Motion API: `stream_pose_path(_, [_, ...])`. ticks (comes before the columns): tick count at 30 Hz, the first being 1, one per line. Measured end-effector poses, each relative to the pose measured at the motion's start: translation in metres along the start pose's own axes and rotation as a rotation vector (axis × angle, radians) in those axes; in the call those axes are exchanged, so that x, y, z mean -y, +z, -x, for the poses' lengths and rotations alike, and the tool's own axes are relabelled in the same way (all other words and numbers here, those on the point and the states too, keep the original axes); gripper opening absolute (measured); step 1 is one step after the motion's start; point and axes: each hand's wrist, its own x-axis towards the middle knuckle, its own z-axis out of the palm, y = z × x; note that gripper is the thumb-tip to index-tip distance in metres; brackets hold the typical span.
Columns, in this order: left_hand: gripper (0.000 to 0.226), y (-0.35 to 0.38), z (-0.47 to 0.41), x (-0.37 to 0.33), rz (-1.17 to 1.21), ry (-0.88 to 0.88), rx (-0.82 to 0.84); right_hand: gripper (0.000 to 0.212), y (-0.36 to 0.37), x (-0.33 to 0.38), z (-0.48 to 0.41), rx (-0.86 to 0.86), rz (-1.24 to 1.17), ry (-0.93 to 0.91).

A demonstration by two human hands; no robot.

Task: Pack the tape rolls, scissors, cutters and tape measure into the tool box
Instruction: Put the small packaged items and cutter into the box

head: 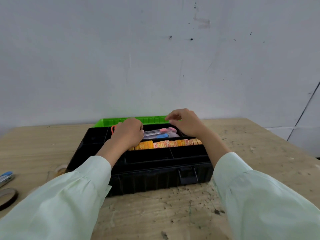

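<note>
Noted fingers of left hand point(127, 134) curled over scissors point(112, 129), grasp undeterminable; those of right hand point(185, 123) relaxed, empty. Recommend seating scissors flat beside cutters point(164, 133) inside tool box point(155, 172).

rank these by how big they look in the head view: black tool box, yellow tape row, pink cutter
1. black tool box
2. yellow tape row, its left end hidden
3. pink cutter, clearly smallest
</note>
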Motion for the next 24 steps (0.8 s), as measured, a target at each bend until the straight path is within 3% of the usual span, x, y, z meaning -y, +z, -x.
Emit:
stream_pose_path(7, [0.043, 0.009, 0.061, -0.047, 0.038, 0.185, -0.169, 0.016, -0.027, -0.008, 0.060, -0.203, -0.144, 0.025])
stream_pose_path(13, [0.070, 0.054, 0.111, -0.065, -0.067, 0.192, -0.257, 0.020, -0.030, -0.027, 0.135, -0.412, -0.166, 0.172])
stream_pose_path(21, [0.066, 0.060, 0.113, -0.065, -0.114, 0.184, -0.291, 0.022, -0.022, -0.054, 0.196, -0.412, -0.035, 0.342])
stream_pose_path(24, [0.062, 0.061, 0.113, -0.066, -0.112, 0.177, -0.305, 0.024, -0.027, -0.062, 0.212, -0.315, 0.039, 0.459])
